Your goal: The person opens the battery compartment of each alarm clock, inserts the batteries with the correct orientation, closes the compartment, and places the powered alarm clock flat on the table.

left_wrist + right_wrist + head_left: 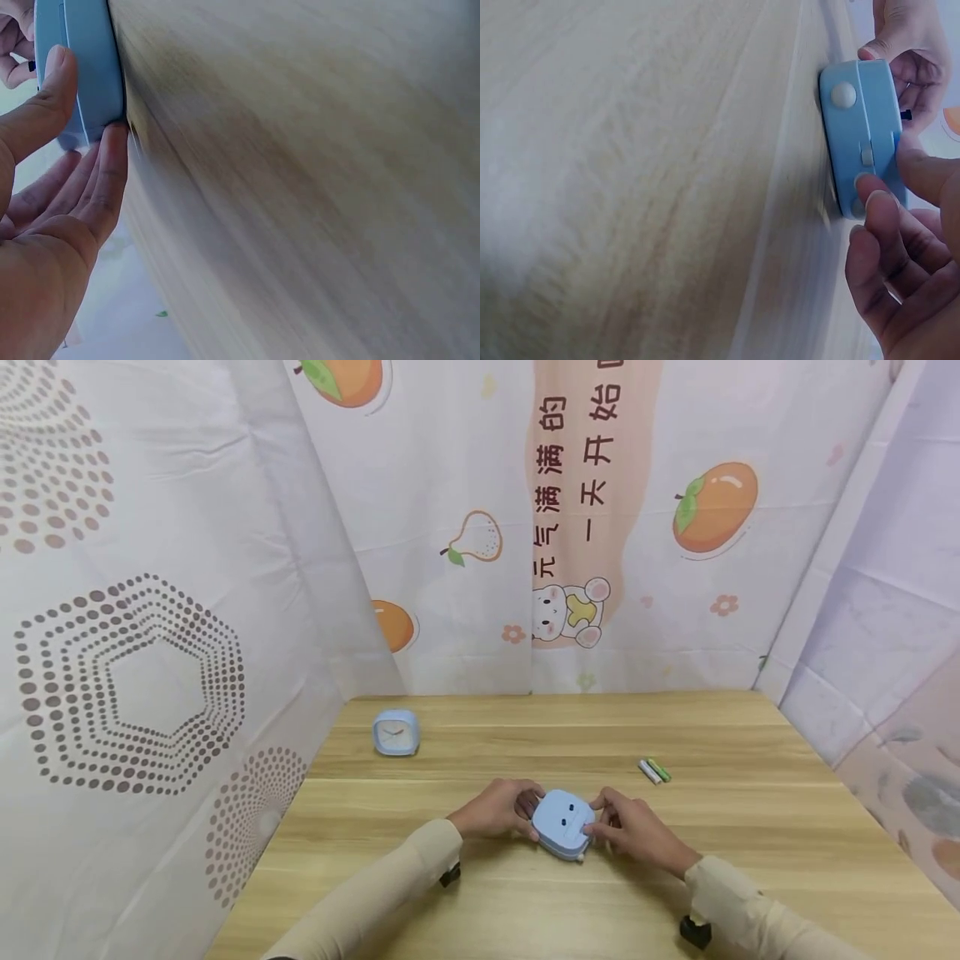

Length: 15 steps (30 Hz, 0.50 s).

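Observation:
A light blue alarm clock (555, 818) lies face down on the wooden table, two black knobs on its upturned back. My left hand (493, 810) grips its left side, with the thumb along the near edge and the fingers at the far side. On the opposite side my right hand (636, 831) holds the clock between thumb and fingers, the thumb on the back near the edge. White round feet and a small white tab show on the clock's side (847, 127) in the right wrist view. The clock's face is hidden against the table.
A second light blue clock (396, 732) stands upright at the back left, its dial facing me. Two small batteries, one white (648, 772) and one green (659, 769), lie side by side right of centre. Patterned curtains (450, 635) border the table (480, 902) at the back and sides.

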Tool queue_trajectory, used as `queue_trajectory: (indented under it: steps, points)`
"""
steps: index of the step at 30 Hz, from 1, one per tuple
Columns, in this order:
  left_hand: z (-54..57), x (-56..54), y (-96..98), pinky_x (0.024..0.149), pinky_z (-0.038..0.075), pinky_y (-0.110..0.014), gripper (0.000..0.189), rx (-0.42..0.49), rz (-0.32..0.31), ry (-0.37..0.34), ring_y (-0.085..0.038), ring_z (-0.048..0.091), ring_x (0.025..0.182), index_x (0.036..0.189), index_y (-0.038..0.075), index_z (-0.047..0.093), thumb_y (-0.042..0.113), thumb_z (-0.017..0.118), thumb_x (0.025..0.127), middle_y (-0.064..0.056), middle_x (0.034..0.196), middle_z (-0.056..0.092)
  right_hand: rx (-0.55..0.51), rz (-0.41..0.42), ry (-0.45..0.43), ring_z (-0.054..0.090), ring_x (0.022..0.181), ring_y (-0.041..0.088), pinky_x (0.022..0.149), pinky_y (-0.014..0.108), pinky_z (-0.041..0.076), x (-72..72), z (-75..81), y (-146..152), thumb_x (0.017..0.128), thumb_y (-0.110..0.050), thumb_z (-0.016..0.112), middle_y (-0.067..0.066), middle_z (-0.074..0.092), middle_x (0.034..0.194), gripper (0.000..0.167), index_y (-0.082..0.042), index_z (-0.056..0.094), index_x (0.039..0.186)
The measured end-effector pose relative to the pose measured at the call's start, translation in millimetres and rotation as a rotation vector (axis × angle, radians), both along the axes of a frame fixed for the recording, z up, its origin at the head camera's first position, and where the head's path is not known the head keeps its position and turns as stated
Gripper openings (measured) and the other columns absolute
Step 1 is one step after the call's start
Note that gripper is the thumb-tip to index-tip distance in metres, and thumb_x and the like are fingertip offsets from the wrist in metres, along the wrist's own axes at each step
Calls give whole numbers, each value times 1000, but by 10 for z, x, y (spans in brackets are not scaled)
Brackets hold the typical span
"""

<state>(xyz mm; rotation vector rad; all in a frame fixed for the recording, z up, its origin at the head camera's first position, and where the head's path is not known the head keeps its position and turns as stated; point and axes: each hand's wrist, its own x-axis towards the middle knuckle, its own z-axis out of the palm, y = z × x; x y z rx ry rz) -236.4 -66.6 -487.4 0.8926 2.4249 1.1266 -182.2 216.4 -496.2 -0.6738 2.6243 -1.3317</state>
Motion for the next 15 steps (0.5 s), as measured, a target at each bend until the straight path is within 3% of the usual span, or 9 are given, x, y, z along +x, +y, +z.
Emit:
queue_trajectory:
  steps: [8, 15]
  points:
    - [-49, -51, -50, 80, 54, -21, 39, 23, 22, 21, -4, 65, 88, 115, 8, 69, 9, 88, 81, 8, 95, 69, 21, 9, 11, 58, 56, 10, 49, 27, 50, 8, -32, 12, 93, -33, 78, -1, 65, 73, 33, -8, 59, 103]
    - [-84, -88, -54, 79, 55, -21, 32, 71, 70, 23, -4, 66, 85, 112, 7, 70, 4, 85, 83, 7, 91, 71, 57, 58, 17, 55, 57, 5, 50, 25, 49, 29, -28, 5, 94, -35, 75, -5, 63, 73, 25, -16, 60, 90]
